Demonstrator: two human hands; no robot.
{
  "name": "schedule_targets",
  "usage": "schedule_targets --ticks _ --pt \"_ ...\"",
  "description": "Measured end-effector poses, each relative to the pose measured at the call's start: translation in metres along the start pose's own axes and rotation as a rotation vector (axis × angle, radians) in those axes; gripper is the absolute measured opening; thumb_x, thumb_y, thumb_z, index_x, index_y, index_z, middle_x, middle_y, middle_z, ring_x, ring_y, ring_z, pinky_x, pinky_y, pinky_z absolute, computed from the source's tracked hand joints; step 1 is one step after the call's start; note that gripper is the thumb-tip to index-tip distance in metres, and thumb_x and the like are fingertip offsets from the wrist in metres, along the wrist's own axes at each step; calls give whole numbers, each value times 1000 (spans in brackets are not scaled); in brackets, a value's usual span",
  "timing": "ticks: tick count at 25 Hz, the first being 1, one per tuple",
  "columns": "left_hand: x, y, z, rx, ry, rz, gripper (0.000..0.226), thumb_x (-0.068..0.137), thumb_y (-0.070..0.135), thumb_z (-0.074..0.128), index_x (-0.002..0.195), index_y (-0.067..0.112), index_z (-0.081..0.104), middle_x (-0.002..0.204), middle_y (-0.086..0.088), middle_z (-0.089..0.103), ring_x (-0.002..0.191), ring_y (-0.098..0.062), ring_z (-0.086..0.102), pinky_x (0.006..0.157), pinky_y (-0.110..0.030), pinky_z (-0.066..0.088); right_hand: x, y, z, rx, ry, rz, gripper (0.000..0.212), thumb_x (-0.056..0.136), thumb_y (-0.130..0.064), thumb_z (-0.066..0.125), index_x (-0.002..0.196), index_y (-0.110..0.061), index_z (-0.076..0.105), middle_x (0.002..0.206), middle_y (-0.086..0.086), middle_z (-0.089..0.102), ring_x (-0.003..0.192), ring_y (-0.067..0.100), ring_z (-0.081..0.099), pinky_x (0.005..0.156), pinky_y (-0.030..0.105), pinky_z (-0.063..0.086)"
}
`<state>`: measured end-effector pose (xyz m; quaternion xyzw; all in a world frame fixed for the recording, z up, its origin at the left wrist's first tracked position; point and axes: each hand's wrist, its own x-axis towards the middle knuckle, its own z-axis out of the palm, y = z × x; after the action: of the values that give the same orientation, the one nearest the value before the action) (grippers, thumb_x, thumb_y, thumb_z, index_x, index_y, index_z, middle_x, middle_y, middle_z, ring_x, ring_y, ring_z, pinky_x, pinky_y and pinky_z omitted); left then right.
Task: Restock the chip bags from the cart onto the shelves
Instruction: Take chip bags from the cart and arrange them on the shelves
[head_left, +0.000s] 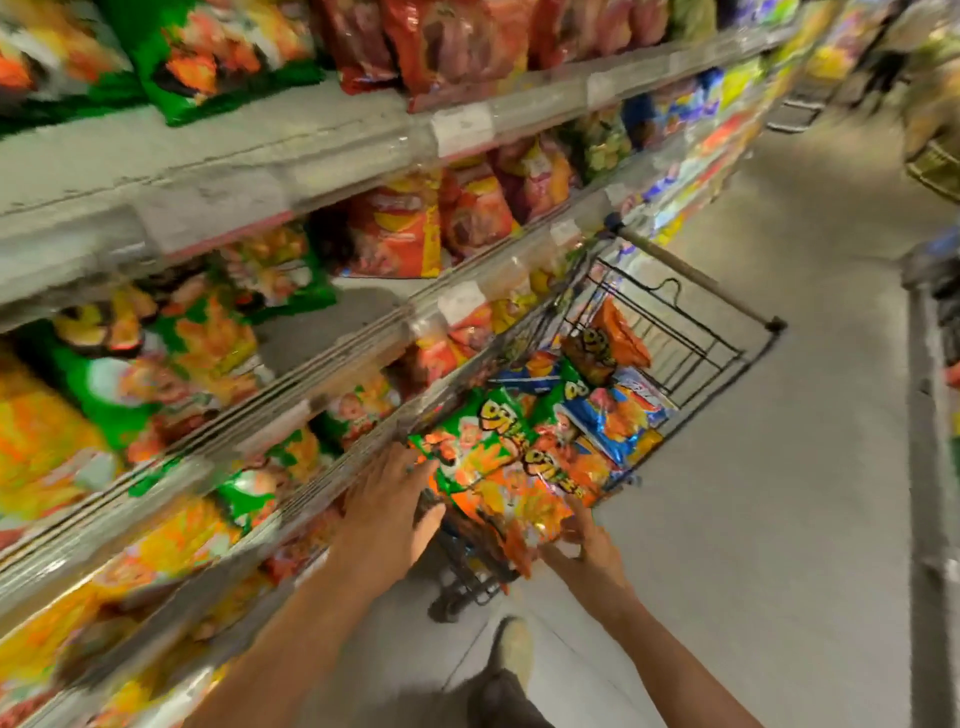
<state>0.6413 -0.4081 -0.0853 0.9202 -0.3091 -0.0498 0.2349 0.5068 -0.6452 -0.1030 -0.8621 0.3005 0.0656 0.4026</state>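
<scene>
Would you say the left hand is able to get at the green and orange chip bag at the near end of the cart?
Probably yes: the left hand already lies against the green and orange chip bag atop the cart, nothing between.
</scene>
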Motion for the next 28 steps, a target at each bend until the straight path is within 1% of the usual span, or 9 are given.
schedule_targets --ticks 3,6,11,14,16,19,23,25,28 --pt "48 14 31 -12 -120 2 57 100 45 52 151 22 39 155 0 29 149 -22 22 121 -40 27 38 16 -18 58 -11 21 69 93 -20 73 152 -19 38 126 10 62 110 24 61 93 34 50" --pt "95 19 64 -54 -194 -29 57 98 43 55 150 23 40 151 3 32 147 -19 23 120 -36 27 91 31 -36 126 -46 28 62 95 -23 71 149 -22 40 122 4 61 96 10 59 75 9 45" --pt "171 26 109 -8 -388 -180 66 95 40 61 152 17 38 153 -6 35 144 -24 28 118 -33 22 183 50 -61 216 -150 172 53 96 -26 69 144 -20 46 106 -1 65 95 19 65 81 35 52" --pt "208 27 127 -33 -432 -278 63 94 35 64 150 16 41 147 -9 41 138 -25 35 112 -32 28 213 57 -63 228 -214 261 40 95 -28 70 130 -16 53 107 5 71 95 27 70 84 45 58" --pt "224 22 134 -31 -472 -334 64 94 36 64 150 13 42 148 -10 41 138 -27 35 112 -34 29 221 61 -56 228 -258 280 42 95 -20 69 133 -13 53 114 11 71 101 32 70 89 47 57" --pt "242 11 141 27 -527 -386 75 92 40 67 154 12 34 153 -11 36 142 -28 31 113 -36 29 227 66 -46 -99 -343 218 57 95 -28 62 146 -15 40 129 16 58 119 37 58 93 39 50" --pt "257 -12 145 24 -552 -496 95 85 40 76 157 11 23 159 -16 33 146 -31 31 115 -42 35 248 67 -36 -496 -558 159 81 89 -43 63 156 -19 24 153 13 43 140 35 43 113 46 41" --pt "259 -27 144 -69 -621 -522 98 81 37 80 157 13 23 158 -13 36 144 -30 38 112 -45 41 265 65 -36 -526 -640 213 88 82 -48 73 154 -18 31 151 12 47 138 35 46 114 49 41" --pt "260 -43 141 -216 -660 -488 85 75 39 84 147 19 44 144 -7 54 129 -28 56 100 -46 51 283 60 -44 -596 -737 209 75 76 -54 75 139 -19 53 135 10 57 127 34 53 104 46 49"
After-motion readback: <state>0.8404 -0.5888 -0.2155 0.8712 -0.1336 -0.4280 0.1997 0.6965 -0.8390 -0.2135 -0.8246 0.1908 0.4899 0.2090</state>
